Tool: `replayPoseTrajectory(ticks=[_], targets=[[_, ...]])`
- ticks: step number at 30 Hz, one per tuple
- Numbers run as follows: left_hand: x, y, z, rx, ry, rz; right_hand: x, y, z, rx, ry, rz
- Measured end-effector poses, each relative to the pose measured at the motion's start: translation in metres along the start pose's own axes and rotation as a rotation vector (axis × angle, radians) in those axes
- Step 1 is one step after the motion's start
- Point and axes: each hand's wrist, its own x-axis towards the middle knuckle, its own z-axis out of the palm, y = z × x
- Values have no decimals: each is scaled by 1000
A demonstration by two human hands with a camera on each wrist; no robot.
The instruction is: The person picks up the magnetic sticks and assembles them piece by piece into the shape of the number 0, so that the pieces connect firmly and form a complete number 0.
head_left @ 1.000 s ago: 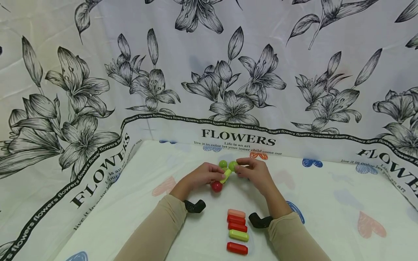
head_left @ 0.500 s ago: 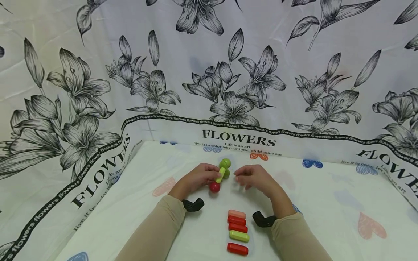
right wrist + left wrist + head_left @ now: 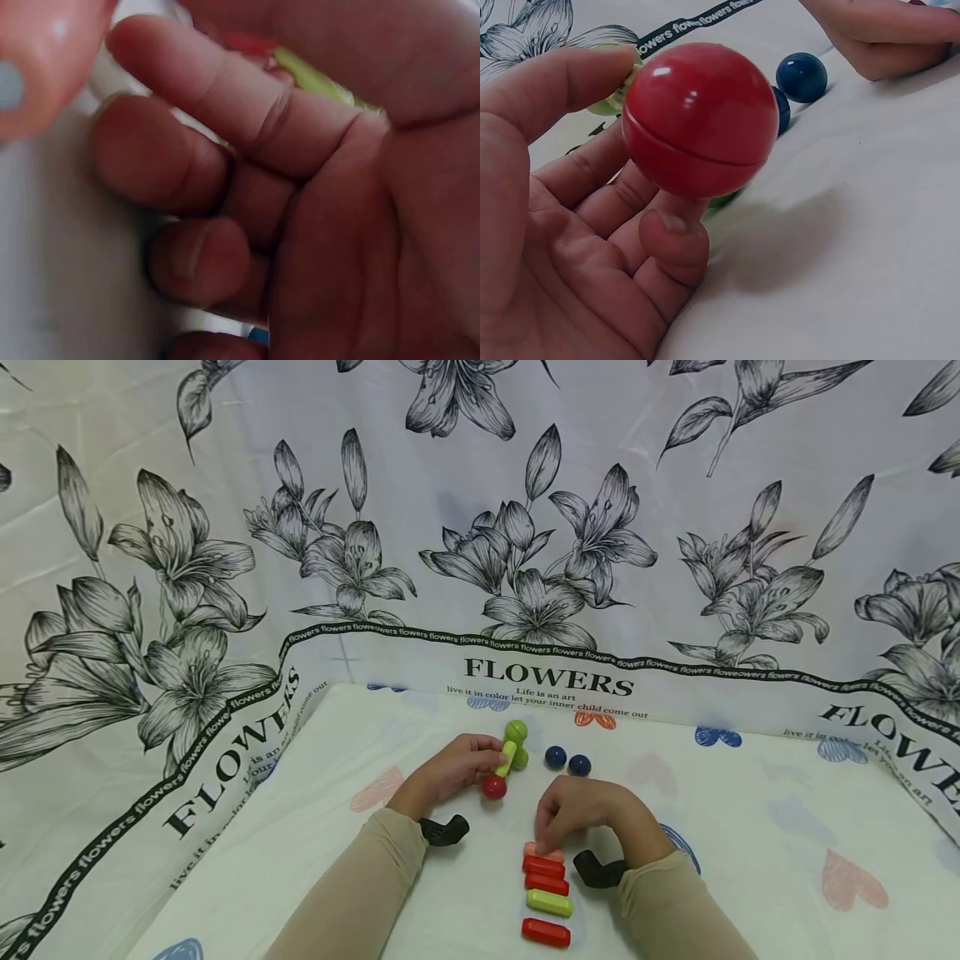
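My left hand (image 3: pixel 457 766) pinches a lime-green rod (image 3: pixel 506 760) between thumb and fingers. A glossy red ball (image 3: pixel 701 120) sits on the rod's near end, and green balls (image 3: pixel 516 731) cluster at its far end. In the left wrist view the red ball hides most of the rod. My right hand (image 3: pixel 581 810) reaches down to the salmon-pink rod (image 3: pixel 534 850) at the top of a short column and pinches it with the fingertips. In the right wrist view that pink rod (image 3: pixel 45 60) shows a grey round end; the other fingers are curled beside it.
Below the pink rod lie red rods (image 3: pixel 543 866), a second lime-green rod (image 3: pixel 549 902) and another red rod (image 3: pixel 546 932). Two dark blue balls (image 3: pixel 555 757) rest beyond my right hand. A flower-printed cloth (image 3: pixel 525 568) rises behind the table.
My right hand has left the green balls and come back toward me to the pink rod. Two blue balls it had hidden now show. The left hand has tipped its green rod more upright in view.
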Motion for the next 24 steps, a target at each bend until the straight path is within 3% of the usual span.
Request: replayPoseTrajectory(ticks=[7,16,24], targets=[[2,0,2,-3,16,-8,2,-6,4,-72,8,25],[1,1,2,-8,10,-8,10,-12,10,0,41,-43],[3,0,1,-4,11,-10,10,-17,10,5,-11,-58]])
